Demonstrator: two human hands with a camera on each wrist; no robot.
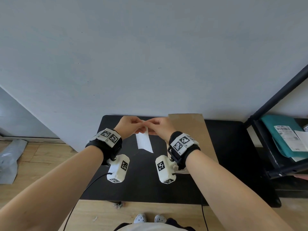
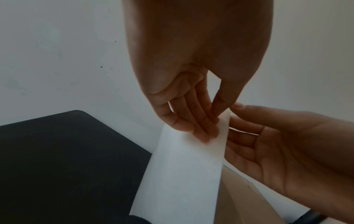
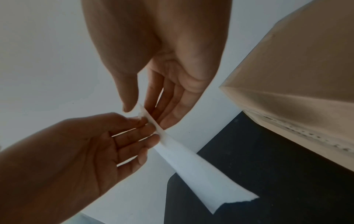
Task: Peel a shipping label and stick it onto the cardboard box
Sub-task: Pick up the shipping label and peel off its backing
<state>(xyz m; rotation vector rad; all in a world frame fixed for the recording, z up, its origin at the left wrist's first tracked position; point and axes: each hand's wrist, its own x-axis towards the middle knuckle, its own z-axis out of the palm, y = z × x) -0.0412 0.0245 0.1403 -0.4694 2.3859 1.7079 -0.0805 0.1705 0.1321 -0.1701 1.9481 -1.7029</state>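
A white shipping label [image 1: 144, 142] hangs as a strip above the black table [image 1: 233, 147]. Both hands hold it up by its top end. My left hand [image 1: 131, 125] pinches the upper edge between thumb and fingers [image 2: 193, 127], with the label [image 2: 184, 174] drooping below. My right hand [image 1: 160, 126] pinches the top corner from the other side, thumb against fingers [image 3: 162, 119], where the label [image 3: 191, 166] narrows. The brown cardboard box [image 1: 191, 135] stands on the table just right of my hands and shows up close in the right wrist view [image 3: 296, 91].
A grey wall rises right behind the table. A black metal shelf [image 1: 266, 105] at the right holds teal parcels [image 1: 283, 135] with printed labels. A grey plastic bag [image 1: 10, 157] lies on the wooden floor at the left. Cables hang from both wrist cameras.
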